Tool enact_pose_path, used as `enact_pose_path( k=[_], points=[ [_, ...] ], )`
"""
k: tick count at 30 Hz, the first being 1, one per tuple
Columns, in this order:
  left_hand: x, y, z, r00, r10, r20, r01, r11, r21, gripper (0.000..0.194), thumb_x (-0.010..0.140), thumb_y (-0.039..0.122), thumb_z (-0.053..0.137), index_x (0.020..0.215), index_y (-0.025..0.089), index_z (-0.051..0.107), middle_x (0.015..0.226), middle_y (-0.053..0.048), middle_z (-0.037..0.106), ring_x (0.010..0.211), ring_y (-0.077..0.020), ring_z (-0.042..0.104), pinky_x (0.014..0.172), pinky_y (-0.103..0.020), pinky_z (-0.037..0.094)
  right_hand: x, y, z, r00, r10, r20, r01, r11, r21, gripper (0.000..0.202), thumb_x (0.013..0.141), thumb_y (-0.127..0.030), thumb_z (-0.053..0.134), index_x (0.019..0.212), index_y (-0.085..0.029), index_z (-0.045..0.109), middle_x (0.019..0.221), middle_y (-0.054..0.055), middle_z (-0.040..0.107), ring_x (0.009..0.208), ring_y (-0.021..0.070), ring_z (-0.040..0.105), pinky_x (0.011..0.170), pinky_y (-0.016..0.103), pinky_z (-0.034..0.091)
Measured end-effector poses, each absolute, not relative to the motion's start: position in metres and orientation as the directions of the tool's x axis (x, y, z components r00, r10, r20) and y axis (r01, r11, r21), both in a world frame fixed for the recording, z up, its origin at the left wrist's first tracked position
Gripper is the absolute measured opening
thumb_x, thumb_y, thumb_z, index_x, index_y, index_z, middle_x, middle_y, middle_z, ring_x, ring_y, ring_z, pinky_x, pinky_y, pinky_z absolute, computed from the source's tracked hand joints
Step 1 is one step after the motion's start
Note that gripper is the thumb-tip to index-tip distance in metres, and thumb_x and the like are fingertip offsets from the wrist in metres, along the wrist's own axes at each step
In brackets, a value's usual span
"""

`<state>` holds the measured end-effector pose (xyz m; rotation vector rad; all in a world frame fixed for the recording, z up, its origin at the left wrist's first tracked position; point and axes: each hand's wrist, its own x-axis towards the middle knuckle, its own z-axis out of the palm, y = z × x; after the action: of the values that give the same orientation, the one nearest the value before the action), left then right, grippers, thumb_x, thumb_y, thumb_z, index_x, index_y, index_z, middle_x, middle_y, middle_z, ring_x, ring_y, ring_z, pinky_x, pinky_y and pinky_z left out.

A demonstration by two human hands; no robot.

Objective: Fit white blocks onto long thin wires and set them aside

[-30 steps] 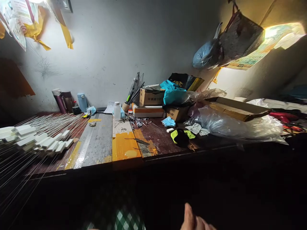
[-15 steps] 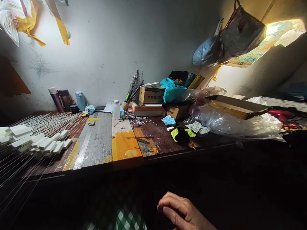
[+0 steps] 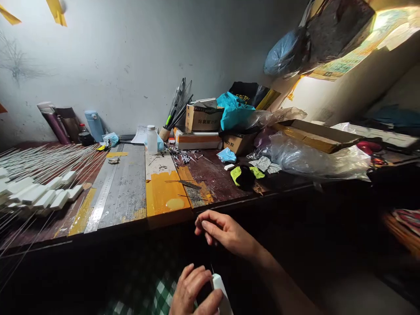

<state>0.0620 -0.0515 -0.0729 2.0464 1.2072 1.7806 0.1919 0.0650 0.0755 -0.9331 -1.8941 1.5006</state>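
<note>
My left hand [image 3: 190, 291], low in the middle of the view, is closed around a white block [image 3: 221, 291] with a thin wire at its top end. The lower part of the block runs out of view. Above and to the right, my right hand [image 3: 228, 234] is curled just in front of the table edge. Its thumb and index finger come together; whatever is between them, if anything, is too small to make out. Nearest to it on the table are an orange-taped board [image 3: 167, 188] with a wet-looking puddle [image 3: 175, 204] and a flat dark strip [image 3: 190, 184].
White blocks with thin rods [image 3: 46, 197] lie piled at the left, rods jutting past the table edge. A steel ruler [image 3: 105, 197] lies on the grey board [image 3: 127, 188]. A white-capped bottle [image 3: 152, 140], cardboard box [image 3: 203, 118], yellow-black cloth [image 3: 244, 176] and plastic bags [image 3: 311, 159] stand or lie farther back.
My left hand has come into view with the white block. My right hand has moved up and a little left, towards the table edge. The camera view has shifted.
</note>
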Motion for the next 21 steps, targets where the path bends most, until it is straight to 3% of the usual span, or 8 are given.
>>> enact_pose_path(
  k=[3,5,7,9,11,13,16,21],
  points=[
    [0.060,-0.048,-0.080,-0.046,0.643,0.764,0.462,-0.665,0.587,0.035,0.082,0.016,0.062,0.109,0.037,0.068,0.107,-0.010,0.073,0.106,-0.0289,0.064,0.096,-0.050,0.046,0.181,0.073,0.078,-0.713,0.699,-0.043,0.106,0.047,-0.993,0.022,0.091,-0.035,0.053,0.095,-0.015,0.059,0.082,0.002,0.067,0.054,0.0062,0.051,0.052,0.019,0.038],
    [0.062,-0.049,-0.079,-0.155,0.716,0.681,0.365,-0.599,0.713,0.034,0.083,0.015,0.058,0.107,0.036,0.070,0.115,-0.009,0.070,0.112,-0.0297,0.061,0.098,-0.050,0.045,0.175,0.078,0.080,-0.705,0.709,-0.021,0.051,0.021,-0.998,0.021,0.089,-0.036,0.056,0.091,-0.015,0.058,0.076,0.000,0.065,0.054,0.0061,0.051,0.052,0.019,0.039],
    [0.064,-0.049,-0.073,-0.266,0.841,0.471,0.130,-0.453,0.882,0.036,0.084,0.027,0.058,0.119,0.034,0.063,0.126,-0.008,0.063,0.119,-0.0317,0.055,0.101,-0.049,0.042,0.172,0.083,0.084,-0.671,0.741,0.014,0.009,0.027,-1.000,0.021,0.087,-0.037,0.058,0.088,-0.016,0.056,0.075,0.000,0.065,0.052,0.0062,0.052,0.052,0.019,0.041],
    [0.065,-0.046,-0.065,-0.209,0.959,0.193,-0.156,-0.228,0.961,0.047,0.085,0.040,0.056,0.131,0.032,0.052,0.130,-0.009,0.061,0.123,-0.0319,0.051,0.103,-0.049,0.038,0.169,0.089,0.087,-0.657,0.753,0.026,-0.005,0.031,-1.000,0.023,0.087,-0.038,0.058,0.086,-0.016,0.053,0.075,0.000,0.066,0.052,0.0067,0.053,0.051,0.020,0.042],
    [0.064,-0.039,-0.058,-0.042,0.999,-0.014,-0.347,-0.002,0.938,0.049,0.084,0.047,0.055,0.128,0.026,0.056,0.119,-0.011,0.068,0.118,-0.0315,0.055,0.104,-0.048,0.036,0.167,0.095,0.091,-0.666,0.745,0.026,0.006,0.040,-0.999,0.023,0.086,-0.038,0.059,0.088,-0.015,0.054,0.076,0.001,0.067,0.052,0.0071,0.055,0.052,0.020,0.043],
    [0.063,-0.030,-0.055,0.065,0.989,-0.134,-0.455,0.149,0.878,0.045,0.082,0.049,0.059,0.114,0.019,0.067,0.099,-0.012,0.075,0.105,-0.0317,0.063,0.101,-0.048,0.038,0.163,0.101,0.093,-0.687,0.727,0.017,0.033,0.055,-0.998,0.022,0.086,-0.035,0.059,0.093,-0.014,0.057,0.077,0.002,0.068,0.055,0.0074,0.056,0.056,0.021,0.045],
    [0.060,-0.016,-0.055,0.041,0.974,-0.222,-0.552,0.208,0.808,0.046,0.072,0.052,0.068,0.099,0.014,0.073,0.084,-0.012,0.076,0.090,-0.0313,0.068,0.095,-0.047,0.042,0.157,0.109,0.091,-0.687,0.727,-0.002,0.105,0.097,-0.990,0.020,0.085,-0.030,0.058,0.096,-0.013,0.062,0.080,0.002,0.069,0.058,0.0072,0.056,0.060,0.021,0.047],
    [0.051,-0.002,-0.051,-0.140,0.971,-0.193,-0.493,0.100,0.864,0.038,0.069,0.046,0.074,0.092,0.016,0.074,0.093,-0.011,0.076,0.098,-0.0300,0.065,0.093,-0.039,0.043,0.139,0.124,0.079,-0.639,0.769,0.017,0.168,0.161,-0.973,0.014,0.083,-0.025,0.057,0.087,-0.013,0.064,0.077,0.002,0.069,0.054,0.0063,0.053,0.054,0.019,0.044]
  ],
)
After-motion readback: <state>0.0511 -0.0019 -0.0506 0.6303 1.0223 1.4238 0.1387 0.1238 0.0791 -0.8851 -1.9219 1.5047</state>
